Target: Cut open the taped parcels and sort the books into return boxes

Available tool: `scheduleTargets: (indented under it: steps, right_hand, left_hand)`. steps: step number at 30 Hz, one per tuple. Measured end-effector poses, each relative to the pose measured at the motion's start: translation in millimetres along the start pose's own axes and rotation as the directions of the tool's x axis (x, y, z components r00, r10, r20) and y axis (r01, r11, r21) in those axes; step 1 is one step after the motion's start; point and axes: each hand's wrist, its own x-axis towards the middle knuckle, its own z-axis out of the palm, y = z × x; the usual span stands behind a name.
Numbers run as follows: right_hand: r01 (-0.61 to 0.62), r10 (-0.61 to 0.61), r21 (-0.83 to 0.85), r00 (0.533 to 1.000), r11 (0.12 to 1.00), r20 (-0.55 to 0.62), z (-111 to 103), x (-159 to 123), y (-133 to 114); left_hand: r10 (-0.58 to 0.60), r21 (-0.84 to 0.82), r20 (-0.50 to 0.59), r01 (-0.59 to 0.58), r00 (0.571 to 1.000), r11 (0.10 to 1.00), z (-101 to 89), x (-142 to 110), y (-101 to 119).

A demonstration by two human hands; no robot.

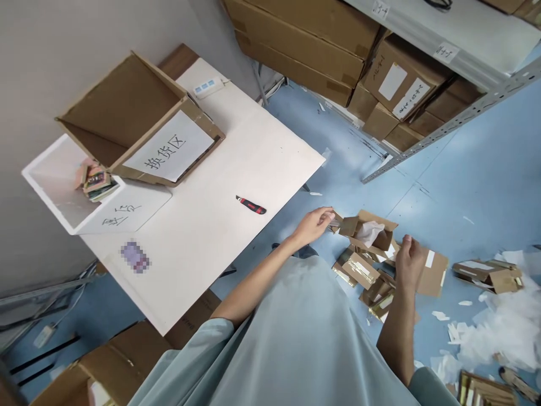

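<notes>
Between my hands is a small open cardboard box (pixel 387 241), its flaps raised and a crumpled piece of white packing paper (pixel 369 232) inside. My left hand (pixel 313 226) is just left of the box, its fingers loosely bent and near a piece of brown cardboard (pixel 336 220). On the other side, my right hand (pixel 409 262) is beside the box's right end with its fingers curled in. Its fingertips are partly hidden, so any grip on the box cannot be made out. More opened boxes (pixel 359 268) lie in a pile below.
A white table (pixel 215 237) at left carries a red-and-black utility knife (pixel 251 204), a labelled carton (pixel 169 148), a white bin (pixel 78 217) and a power strip (pixel 208 87). Metal shelving (pixel 469 59) stands at upper right. White packing scraps (pixel 502 321) cover the floor at right.
</notes>
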Motion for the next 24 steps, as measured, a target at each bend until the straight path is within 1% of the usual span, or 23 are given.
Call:
scheduleTargets:
  steps: [3, 5, 7, 9, 11, 12, 16, 20, 24]
  right_hand:
    - [0.014, -0.014, -0.012, 0.999, 1.000, 0.046, 28.2, 20.8, -9.6]
    - [0.052, -0.050, -0.011, 0.991, 0.999, 0.122, 54.1, 31.1, -23.9]
    - [0.115, -0.114, 0.007, 0.969, 0.993, 0.219, 81.1, 36.1, -43.8]
    - [0.188, -0.194, 0.051, 0.927, 0.981, 0.321, 106.6, 35.7, -67.4]
    - [0.251, -0.275, 0.114, 0.866, 0.961, 0.418, 129.8, 30.5, -92.2]
    - [0.278, -0.316, 0.150, 0.827, 0.949, 0.465, 140.6, 26.4, -104.5]
    - [0.363, -0.448, 0.268, 0.648, 0.893, 0.616, 179.7, -2.3, -152.0]
    - [0.433, -0.521, 0.326, 0.479, 0.840, 0.706, 211.1, -53.0, -196.9]
    - [0.485, -0.574, 0.389, 0.327, 0.784, 0.751, 235.3, -122.7, -238.3]
  left_hand:
    - [-0.023, 0.003, -0.114, 0.023, 0.993, 1.000, -19.8, -18.3, -12.8]
    - [-0.066, -0.022, -0.217, 0.063, 0.974, 0.998, -36.0, -35.8, -24.0]
    - [-0.113, -0.080, -0.328, 0.091, 0.938, 0.993, -51.8, -57.1, -35.1]
    - [-0.153, -0.146, -0.439, 0.098, 0.885, 0.985, -66.1, -81.5, -45.0]
    - [-0.186, -0.209, -0.539, 0.083, 0.821, 0.974, -78.9, -107.9, -53.3]
    - [-0.199, -0.239, -0.585, 0.067, 0.787, 0.969, -84.8, -121.6, -56.8]
    - [-0.237, -0.321, -0.736, -0.018, 0.634, 0.947, -105.5, -179.4, -68.1]
    - [-0.290, -0.371, -0.841, -0.096, 0.458, 0.924, -119.3, -244.0, -80.5]
    - [-0.336, -0.391, -0.899, -0.169, 0.281, 0.905, -124.7, -318.2, -101.7]
